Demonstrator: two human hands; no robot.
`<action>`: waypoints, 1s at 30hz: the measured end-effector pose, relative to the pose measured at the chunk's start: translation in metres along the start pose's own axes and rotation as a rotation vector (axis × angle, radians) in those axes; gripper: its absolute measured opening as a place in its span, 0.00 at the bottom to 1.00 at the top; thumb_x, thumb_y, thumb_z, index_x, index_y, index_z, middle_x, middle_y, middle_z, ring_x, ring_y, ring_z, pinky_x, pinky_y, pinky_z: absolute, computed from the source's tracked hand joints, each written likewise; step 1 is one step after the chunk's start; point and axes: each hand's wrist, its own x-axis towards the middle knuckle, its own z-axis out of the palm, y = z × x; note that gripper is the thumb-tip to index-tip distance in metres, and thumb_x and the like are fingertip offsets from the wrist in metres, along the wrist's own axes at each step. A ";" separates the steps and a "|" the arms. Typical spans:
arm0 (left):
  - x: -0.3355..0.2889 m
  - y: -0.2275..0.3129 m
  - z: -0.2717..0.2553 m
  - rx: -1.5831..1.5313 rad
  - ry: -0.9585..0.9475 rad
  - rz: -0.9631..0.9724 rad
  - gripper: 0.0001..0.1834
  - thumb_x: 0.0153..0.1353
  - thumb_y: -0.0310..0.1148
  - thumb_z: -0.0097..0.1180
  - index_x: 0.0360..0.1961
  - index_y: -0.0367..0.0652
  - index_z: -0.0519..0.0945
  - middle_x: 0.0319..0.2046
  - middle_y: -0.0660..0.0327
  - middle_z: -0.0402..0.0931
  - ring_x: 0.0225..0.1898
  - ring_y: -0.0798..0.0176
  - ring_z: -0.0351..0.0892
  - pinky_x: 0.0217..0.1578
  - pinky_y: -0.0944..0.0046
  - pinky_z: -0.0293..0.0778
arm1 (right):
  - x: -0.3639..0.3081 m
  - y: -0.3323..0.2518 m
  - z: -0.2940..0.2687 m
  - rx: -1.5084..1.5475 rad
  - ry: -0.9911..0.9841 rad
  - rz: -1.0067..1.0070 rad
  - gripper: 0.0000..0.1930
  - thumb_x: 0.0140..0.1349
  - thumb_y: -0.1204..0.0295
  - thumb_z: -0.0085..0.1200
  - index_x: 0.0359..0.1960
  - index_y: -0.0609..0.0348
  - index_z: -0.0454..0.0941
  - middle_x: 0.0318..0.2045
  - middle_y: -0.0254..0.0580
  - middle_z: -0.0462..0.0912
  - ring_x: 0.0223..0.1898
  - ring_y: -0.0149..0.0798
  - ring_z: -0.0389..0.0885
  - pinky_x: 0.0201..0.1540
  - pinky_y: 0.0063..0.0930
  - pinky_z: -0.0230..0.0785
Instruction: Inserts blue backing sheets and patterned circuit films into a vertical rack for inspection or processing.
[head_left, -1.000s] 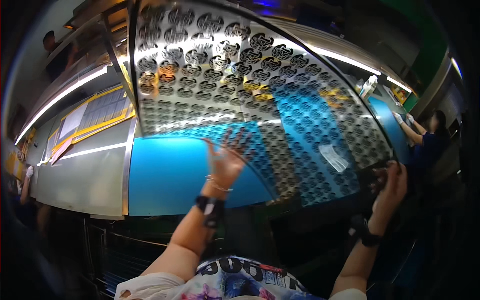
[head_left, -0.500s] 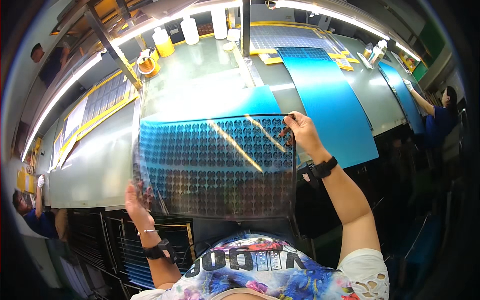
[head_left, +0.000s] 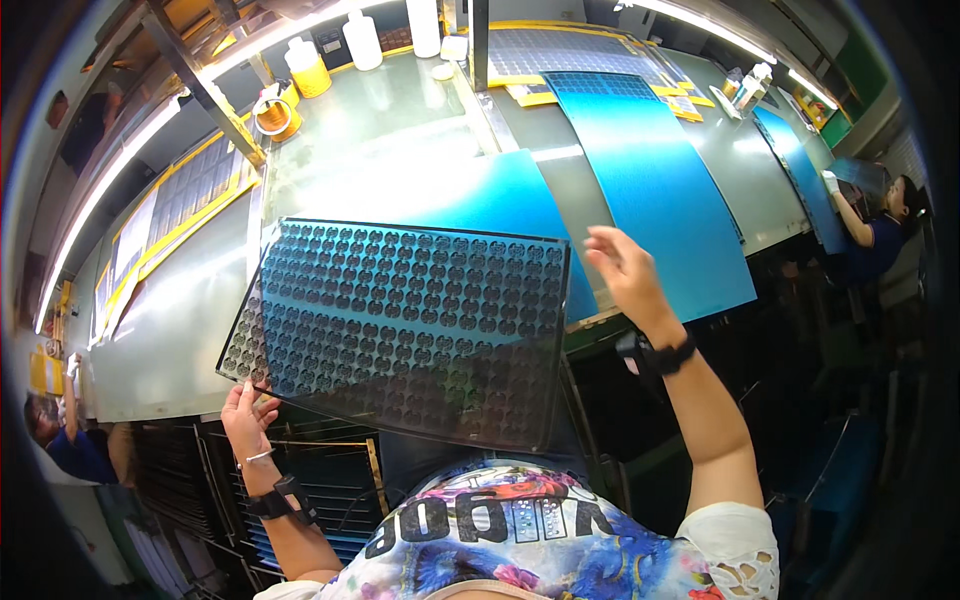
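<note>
A see-through film sheet (head_left: 415,300), printed with rows of dark round patterns and edged in black, hangs tilted in front of me. My left hand (head_left: 248,418) pinches its lower left corner between thumb and fingers. Just beyond the sheet's right edge, my right hand (head_left: 632,280) is raised and holds nothing, its fingers loosely bent and apart. Behind the sheet a plain blue panel (head_left: 505,195) lies on the table; the film covers its near part.
A long blue panel (head_left: 655,200) lies to the right on the grey table (head_left: 165,345). Bottles (head_left: 362,42) and an orange-yellow roll (head_left: 275,118) stand at the back. Yellow-edged sheets (head_left: 175,225) lie at left. Below is a rack (head_left: 315,500). Co-workers are at far left and far right (head_left: 885,225).
My right hand has let go of the sheet's upper right corner and moved off to the right. The sheet has turned, its left side swinging outward, with my left hand shifting left and slightly down.
</note>
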 end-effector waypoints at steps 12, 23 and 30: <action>0.001 -0.025 -0.014 -0.106 0.124 -0.030 0.08 0.60 0.31 0.50 0.38 0.40 0.71 0.33 0.59 0.78 0.24 0.66 0.79 0.16 0.75 0.71 | -0.136 0.004 0.014 0.563 -0.596 0.722 0.17 0.64 0.63 0.45 0.43 0.67 0.72 0.34 0.45 0.80 0.33 0.37 0.81 0.31 0.23 0.72; -0.014 -0.033 -0.007 -0.074 -0.040 0.009 0.04 0.59 0.30 0.52 0.33 0.43 0.71 0.23 0.64 0.75 0.12 0.77 0.63 0.09 0.79 0.53 | -0.094 -0.008 0.021 0.352 -0.116 0.450 0.06 0.57 0.80 0.46 0.35 0.66 0.74 0.21 0.35 0.75 0.19 0.23 0.72 0.22 0.18 0.65; -0.009 -0.032 0.029 0.143 -0.018 0.228 0.06 0.57 0.26 0.55 0.34 0.44 0.70 0.23 0.65 0.75 0.15 0.78 0.69 0.11 0.81 0.58 | -0.053 0.014 0.024 -0.062 0.178 0.182 0.04 0.51 0.79 0.54 0.29 0.64 0.72 0.21 0.39 0.74 0.21 0.31 0.73 0.26 0.24 0.66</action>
